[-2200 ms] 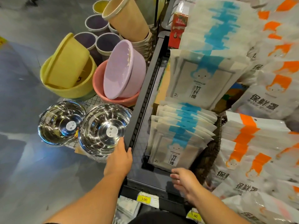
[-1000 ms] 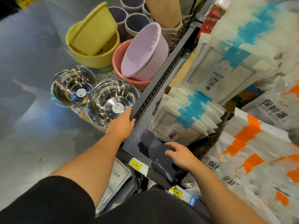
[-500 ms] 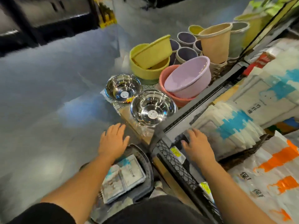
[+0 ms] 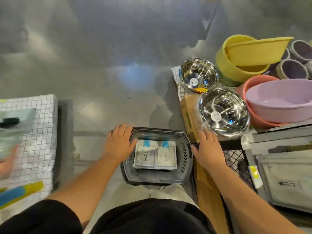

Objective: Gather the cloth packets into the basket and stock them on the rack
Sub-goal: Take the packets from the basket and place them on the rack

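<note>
Beside the basket [image 4: 158, 178], the left hand [image 4: 119, 144] and right hand [image 4: 206, 149] are held unclenched, empty (rims should be gripped evenly, level).

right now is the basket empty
No, two cloth packets with blue tabs lie side by side on the floor of the basket.

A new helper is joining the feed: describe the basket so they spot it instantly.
On the grey floor, look between the left hand and right hand. The dark plastic basket sits there, left of the steel bowls; it alone holds white cloth packets with blue tabs.
</note>
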